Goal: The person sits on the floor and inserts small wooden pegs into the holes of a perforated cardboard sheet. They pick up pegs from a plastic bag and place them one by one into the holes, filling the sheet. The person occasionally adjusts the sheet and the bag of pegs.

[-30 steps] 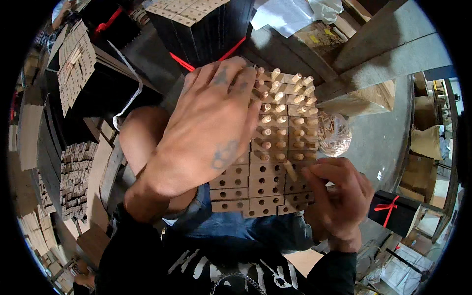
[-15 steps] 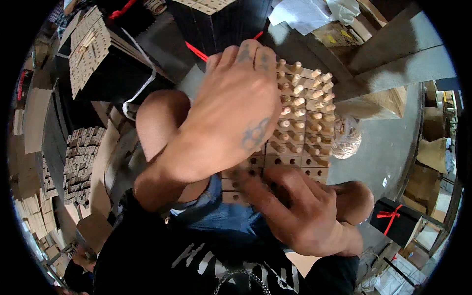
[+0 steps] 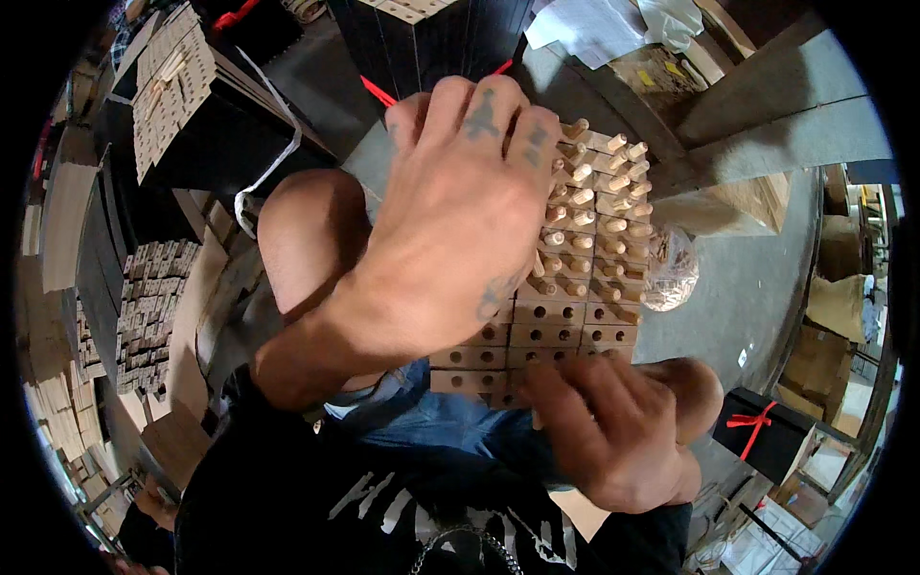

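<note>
A pack of wooden strips with drilled holes (image 3: 470, 358) lies over my lap, between my knees. Wooden dowels (image 3: 582, 218) stand in many holes of its far right part, some leaning. The near rows have bare, dark holes. My left hand (image 3: 465, 206), tattooed on its back, reaches over the far left of the pack with fingers bent down. Its fingertips, and whatever they hold, are hidden. At the near edge, my right hand (image 3: 618, 436) has its fingers curled in, slightly blurred. A small pale bit shows under its fingertips, too unclear to name.
Beyond my hands stands a black-sided stack (image 3: 422, 48) with red strapping. Another drilled stack (image 3: 182, 96) with loose dowels is at far left. A clear bag of pale pieces (image 3: 673, 273) lies right of the pack. A black box with red ribbon (image 3: 765, 433) stands at right.
My right hand has drawn back toward me and right, uncovering holes in the near rows. My left hand has shifted slightly, its knuckles turned more toward view.
</note>
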Action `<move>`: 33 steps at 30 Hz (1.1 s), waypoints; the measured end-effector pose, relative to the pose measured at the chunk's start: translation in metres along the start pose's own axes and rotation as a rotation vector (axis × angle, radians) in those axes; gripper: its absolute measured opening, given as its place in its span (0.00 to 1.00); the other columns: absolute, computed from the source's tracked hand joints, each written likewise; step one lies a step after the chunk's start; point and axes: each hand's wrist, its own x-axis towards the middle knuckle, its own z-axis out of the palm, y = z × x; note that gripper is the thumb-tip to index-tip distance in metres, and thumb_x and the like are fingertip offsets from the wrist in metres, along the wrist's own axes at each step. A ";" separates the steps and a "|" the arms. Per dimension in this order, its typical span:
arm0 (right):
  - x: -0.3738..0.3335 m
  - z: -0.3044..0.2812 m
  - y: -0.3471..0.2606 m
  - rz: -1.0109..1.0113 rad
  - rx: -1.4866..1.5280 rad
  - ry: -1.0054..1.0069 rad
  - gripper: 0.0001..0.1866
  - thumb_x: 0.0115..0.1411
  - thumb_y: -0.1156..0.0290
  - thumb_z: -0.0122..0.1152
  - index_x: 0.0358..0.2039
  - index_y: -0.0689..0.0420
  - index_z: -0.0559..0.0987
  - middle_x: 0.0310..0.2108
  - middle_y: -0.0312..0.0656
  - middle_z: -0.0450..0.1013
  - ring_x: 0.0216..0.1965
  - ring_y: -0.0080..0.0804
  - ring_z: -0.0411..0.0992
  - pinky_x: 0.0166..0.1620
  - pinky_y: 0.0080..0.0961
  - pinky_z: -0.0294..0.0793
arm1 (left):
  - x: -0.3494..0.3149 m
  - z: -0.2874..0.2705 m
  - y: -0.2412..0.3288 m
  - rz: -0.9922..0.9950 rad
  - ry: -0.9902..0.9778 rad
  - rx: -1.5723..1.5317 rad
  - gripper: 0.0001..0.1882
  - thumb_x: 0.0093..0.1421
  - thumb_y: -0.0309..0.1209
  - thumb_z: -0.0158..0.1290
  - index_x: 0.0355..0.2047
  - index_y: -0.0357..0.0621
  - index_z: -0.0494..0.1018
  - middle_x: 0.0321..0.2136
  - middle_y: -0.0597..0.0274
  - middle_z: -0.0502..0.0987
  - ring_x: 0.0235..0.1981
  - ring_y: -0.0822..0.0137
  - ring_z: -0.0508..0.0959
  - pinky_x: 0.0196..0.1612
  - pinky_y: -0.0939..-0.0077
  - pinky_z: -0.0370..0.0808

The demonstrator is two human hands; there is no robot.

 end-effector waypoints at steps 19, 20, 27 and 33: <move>-0.004 0.002 -0.003 -0.127 -0.038 0.008 0.17 0.47 0.71 0.63 0.39 0.61 0.79 0.35 0.45 0.72 0.29 0.29 0.73 0.27 0.18 0.74 | 0.001 0.006 -0.006 -0.134 0.221 -0.633 0.11 0.59 0.20 0.61 0.41 0.37 0.75 0.30 0.66 0.77 0.30 0.77 0.73 0.36 0.82 0.73; -0.006 0.002 -0.001 -0.145 -0.038 0.022 0.15 0.47 0.70 0.65 0.37 0.60 0.80 0.34 0.44 0.73 0.28 0.28 0.73 0.27 0.18 0.74 | 0.001 0.005 -0.007 -0.124 0.220 -0.624 0.11 0.59 0.20 0.61 0.42 0.37 0.75 0.30 0.66 0.77 0.30 0.78 0.73 0.36 0.82 0.73; -0.025 0.024 0.003 -0.213 -0.154 0.218 0.09 0.51 0.70 0.72 0.30 0.58 0.80 0.31 0.42 0.74 0.24 0.22 0.72 0.24 0.17 0.70 | -0.003 0.000 -0.015 -0.134 0.234 -0.631 0.12 0.60 0.21 0.62 0.43 0.36 0.74 0.31 0.66 0.77 0.31 0.78 0.74 0.38 0.83 0.73; -0.028 0.031 0.000 -0.212 -0.122 0.265 0.13 0.52 0.68 0.73 0.35 0.59 0.80 0.30 0.41 0.75 0.22 0.21 0.72 0.23 0.14 0.67 | -0.003 0.000 -0.016 -0.105 0.239 -0.643 0.11 0.60 0.22 0.61 0.43 0.36 0.74 0.32 0.66 0.77 0.32 0.78 0.74 0.39 0.84 0.72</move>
